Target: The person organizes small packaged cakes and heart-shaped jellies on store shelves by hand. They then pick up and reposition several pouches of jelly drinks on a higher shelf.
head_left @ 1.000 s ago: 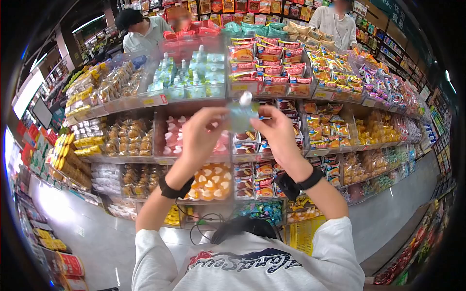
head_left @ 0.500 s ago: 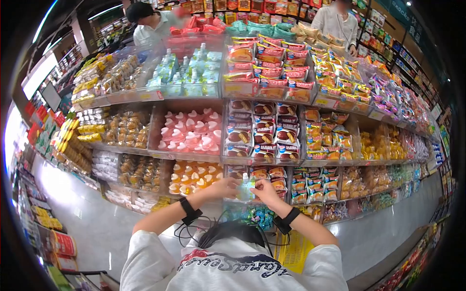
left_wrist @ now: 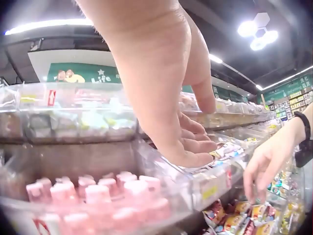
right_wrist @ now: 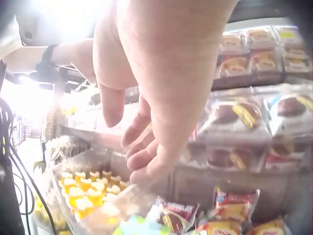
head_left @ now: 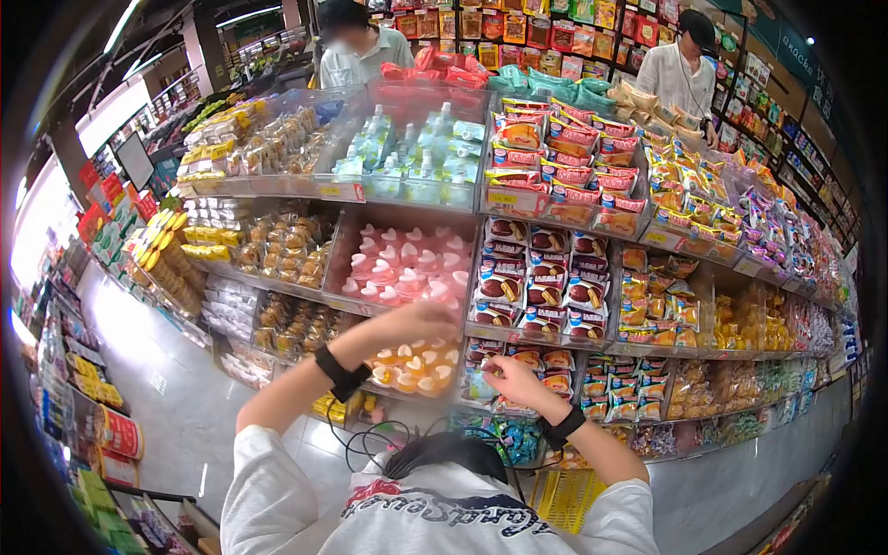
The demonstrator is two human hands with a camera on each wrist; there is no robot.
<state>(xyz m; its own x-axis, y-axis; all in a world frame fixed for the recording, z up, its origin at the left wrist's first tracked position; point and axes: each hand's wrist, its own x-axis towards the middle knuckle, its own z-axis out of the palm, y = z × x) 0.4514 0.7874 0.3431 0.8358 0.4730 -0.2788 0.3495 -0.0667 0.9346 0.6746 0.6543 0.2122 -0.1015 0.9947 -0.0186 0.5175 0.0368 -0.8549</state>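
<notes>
My left hand (head_left: 424,326), slightly blurred, is in front of the pink heart-topped cups (head_left: 407,264); its bent fingers hold nothing in the left wrist view. Lower and to the right, my right hand (head_left: 518,382) hangs over the lower bin of packaged cakes (right_wrist: 234,210), fingers loosely bent with a gap to the thumb and nothing between them. Beneath its fingers a light blue-green pouch (right_wrist: 142,226) shows at the bottom edge of the right wrist view, apart from the hand. In the head view this pouch (head_left: 476,387) lies among the packaged cakes, partly hidden.
Similar spouted pouches (head_left: 375,139) fill an upper bin. Orange heart-topped cups (head_left: 416,368) sit in the bin left of the cakes. Clear bin walls and shelf edges surround both hands. A yellow basket (head_left: 560,499) is below, and two people stand behind the display.
The pouch, held between both hands earlier, is out of them and in the lower bin. My left hand has moved up and left from it; the head view has shifted.
</notes>
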